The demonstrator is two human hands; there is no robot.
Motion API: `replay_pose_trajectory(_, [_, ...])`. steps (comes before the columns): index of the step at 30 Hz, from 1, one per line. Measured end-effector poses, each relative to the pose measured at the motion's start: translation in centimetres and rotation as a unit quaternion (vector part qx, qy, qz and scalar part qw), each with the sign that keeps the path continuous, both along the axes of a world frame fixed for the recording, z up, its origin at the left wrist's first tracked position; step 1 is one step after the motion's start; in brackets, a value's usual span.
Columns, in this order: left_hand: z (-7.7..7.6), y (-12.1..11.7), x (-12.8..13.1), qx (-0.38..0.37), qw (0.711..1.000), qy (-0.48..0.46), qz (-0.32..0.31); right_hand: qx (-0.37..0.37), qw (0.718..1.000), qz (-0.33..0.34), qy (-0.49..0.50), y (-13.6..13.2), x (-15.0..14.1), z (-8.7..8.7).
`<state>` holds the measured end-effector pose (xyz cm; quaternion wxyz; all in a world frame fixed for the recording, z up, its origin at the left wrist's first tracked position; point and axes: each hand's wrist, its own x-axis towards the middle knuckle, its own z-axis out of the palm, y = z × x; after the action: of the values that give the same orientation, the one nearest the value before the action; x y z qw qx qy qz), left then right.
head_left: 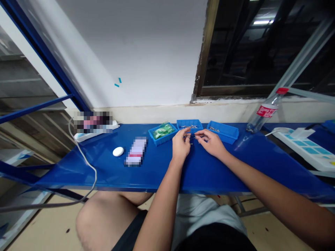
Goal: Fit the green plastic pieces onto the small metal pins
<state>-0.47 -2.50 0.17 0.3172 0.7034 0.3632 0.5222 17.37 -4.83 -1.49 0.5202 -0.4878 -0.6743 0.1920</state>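
Both hands are held together over the blue tabletop (157, 170), just in front of three blue plastic bins. The left hand (181, 142) is half curled, its thumb and index finger bent toward each other with a small gap showing between them; the right hand (210, 142) has its fingers drawn in toward the thumb, tips pointing at the left. A thin, dark metal piece (193, 136) lies between the two sets of fingertips, but it is too small and too covered by fingers to tell its shape, or which hand grips it. The hands also overlap the front of the middle bin (188, 122), partly hiding the small silvery metal parts (193, 127) inside. More such parts (214, 129) lie in the right bin (229, 134), while the left bin (157, 141) holds green plastic packets (164, 131) whose contents cannot be made out. Farther left, a flat rectangular object (136, 152) is pixelated beside a white rounded case (118, 151). The right forearm runs off the frame's edge.
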Motion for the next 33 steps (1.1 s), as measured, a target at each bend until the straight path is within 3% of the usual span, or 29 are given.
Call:
replay_pose_trajectory(5, [0.0,-0.5,0.4,0.045,0.998,-0.004,-0.048,-0.089,0.981,0.041,0.17,0.4,-0.3,-0.1])
replay_pose_trajectory(13, [-1.0,-0.1,0.6,0.078,0.994,0.033,-0.066,-0.148,0.953,0.055,0.258,0.3,0.0,0.1])
replay_pose_trajectory(21, [-0.4,-0.3,0.5,0.072,0.995,0.039,-0.055,-0.155,0.962,0.072,0.213,0.2,0.0,0.3])
replay_pose_trajectory(28, [0.2,-0.9,0.4,0.058,0.993,0.101,0.02,-0.078,0.987,0.024,0.141,0.4,-0.1,-0.2])
replay_pose_trajectory(33, [0.7,-1.2,0.1,0.023,0.986,0.164,0.004,-0.048,0.989,0.025,0.138,0.2,0.2,-0.1])
